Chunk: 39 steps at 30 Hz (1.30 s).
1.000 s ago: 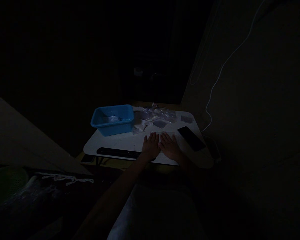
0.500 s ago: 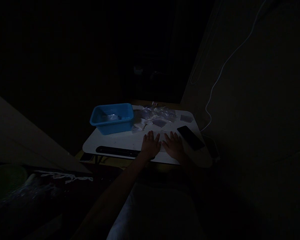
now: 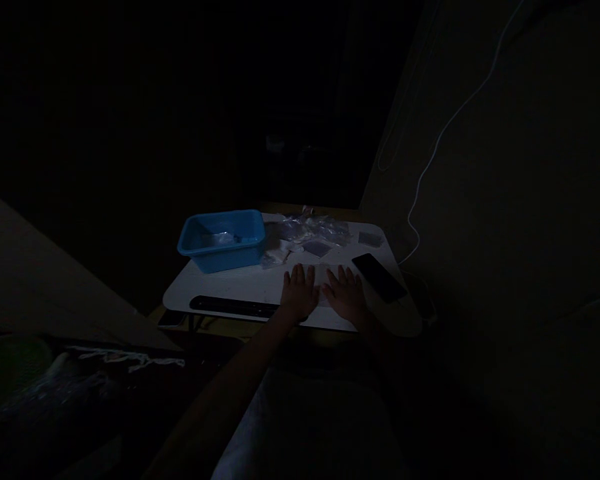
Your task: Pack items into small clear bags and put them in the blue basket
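Note:
My left hand point(image 3: 299, 292) lies palm down with its fingers spread near the front edge of the white table point(image 3: 240, 283). Beside it, my right hand point(image 3: 345, 293) is also flat and spread. A thin clear plastic sheet point(image 3: 323, 300) shows faintly between and under both hands. Just beyond the fingers lies a small dark square piece point(image 3: 317, 249). The black phone point(image 3: 379, 277) is right of my right hand. Crumpled clear plastic bags point(image 3: 313, 229) are heaped at the table's back.
A blue basin point(image 3: 225, 257) with some clear plastic inside stands on the table's left. Another flat square point(image 3: 370, 239) lies at the back right. A white cable point(image 3: 433, 157) hangs along the right wall. A green basket point(image 3: 13, 363) is at lower left.
The view has shifted slightly, so the table sits a little lower and further left. My left hand's fingers look slightly closer together; both hands stay on the table.

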Tool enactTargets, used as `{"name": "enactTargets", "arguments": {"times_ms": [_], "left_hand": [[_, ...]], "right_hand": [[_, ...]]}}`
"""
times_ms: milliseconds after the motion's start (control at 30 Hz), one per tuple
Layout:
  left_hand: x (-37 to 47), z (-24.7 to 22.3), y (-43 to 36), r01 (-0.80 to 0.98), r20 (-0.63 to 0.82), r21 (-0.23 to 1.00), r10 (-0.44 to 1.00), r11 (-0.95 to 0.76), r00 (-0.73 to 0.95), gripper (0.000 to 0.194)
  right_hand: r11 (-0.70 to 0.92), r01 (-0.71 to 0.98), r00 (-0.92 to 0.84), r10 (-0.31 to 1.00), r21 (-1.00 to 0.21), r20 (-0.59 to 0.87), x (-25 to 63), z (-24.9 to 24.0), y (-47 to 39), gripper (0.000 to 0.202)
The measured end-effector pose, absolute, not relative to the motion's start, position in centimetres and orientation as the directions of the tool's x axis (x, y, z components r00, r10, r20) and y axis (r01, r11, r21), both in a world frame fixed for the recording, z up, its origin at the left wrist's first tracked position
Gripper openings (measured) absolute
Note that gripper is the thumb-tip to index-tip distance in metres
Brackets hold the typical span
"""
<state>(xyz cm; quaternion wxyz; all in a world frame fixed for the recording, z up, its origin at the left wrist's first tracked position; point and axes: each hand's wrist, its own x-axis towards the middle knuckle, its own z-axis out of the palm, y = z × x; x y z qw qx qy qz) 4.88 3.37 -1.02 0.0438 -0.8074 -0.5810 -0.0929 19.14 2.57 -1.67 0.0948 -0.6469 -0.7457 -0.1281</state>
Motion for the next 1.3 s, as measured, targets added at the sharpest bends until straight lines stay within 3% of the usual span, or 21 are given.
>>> {"name": "enactTargets", "arguments": {"times_ms": [267, 467, 567, 867, 1300], "left_hand": [[4.7, 0.0, 3.9, 0.970, 0.158, 0.106, 0.967, -0.218, 0.200, 0.056], [5.2, 0.2, 4.5, 0.831, 0.257, 0.061, 0.813, -0.552, 0.522, 0.042], [5.3, -0.4, 4.9, 0.794, 0.267, 0.099, 0.784, -0.600, 0.560, 0.037], [2.6, -0.5, 5.6, 0.818, 0.277, 0.135, 0.814, -0.560, 0.511, 0.040], [2.1, -0.7, 5.6, 0.881, 0.175, 0.012, 0.869, -0.473, 0.464, 0.052]], "right_hand": [[0.127, 0.990, -0.140, 0.942, 0.061, 0.305, 19.1, -1.8, 2.7, 0.053], [0.132, 0.989, -0.144, 0.938, 0.062, 0.316, 19.0, -1.6, 2.5, 0.051], [0.137, 0.989, -0.149, 0.937, 0.058, 0.316, 19.0, -1.5, 2.4, 0.051], [0.140, 0.988, -0.154, 0.928, 0.067, 0.338, 19.0, -1.5, 2.2, 0.050], [0.136, 0.985, -0.165, 0.913, 0.104, 0.373, 19.2, -1.8, 2.2, 0.047]]}}
